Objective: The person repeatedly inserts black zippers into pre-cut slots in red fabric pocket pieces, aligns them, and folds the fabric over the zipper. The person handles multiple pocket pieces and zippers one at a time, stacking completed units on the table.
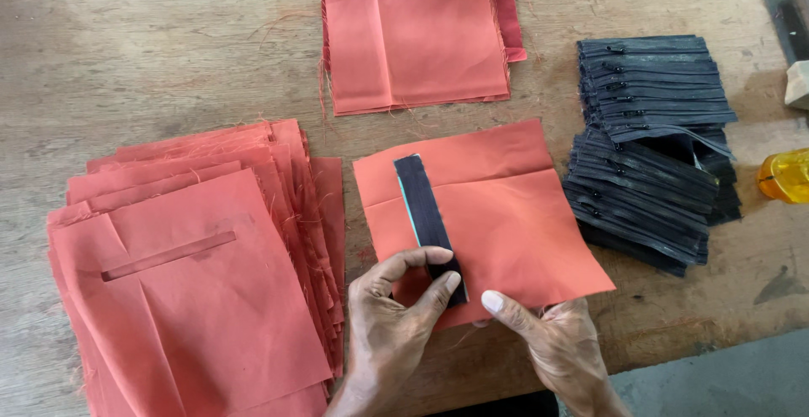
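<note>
A single orange-red fabric piece [506, 206] lies flat on the wooden table in front of me. A black zipper strip [424, 206] lies lengthwise on it, left of its middle. My left hand [389, 324] pinches the near end of the strip between thumb and forefinger. My right hand [556, 345] rests at the near edge of the fabric, thumb pressing on the cloth just right of the strip.
A fanned stack of orange-red pieces with slit openings [194, 274] lies at the left. Another stack with a zipper fitted [413, 34] sits at the back. Black zippers [649, 147] are piled at the right, beside a yellow container [785, 175].
</note>
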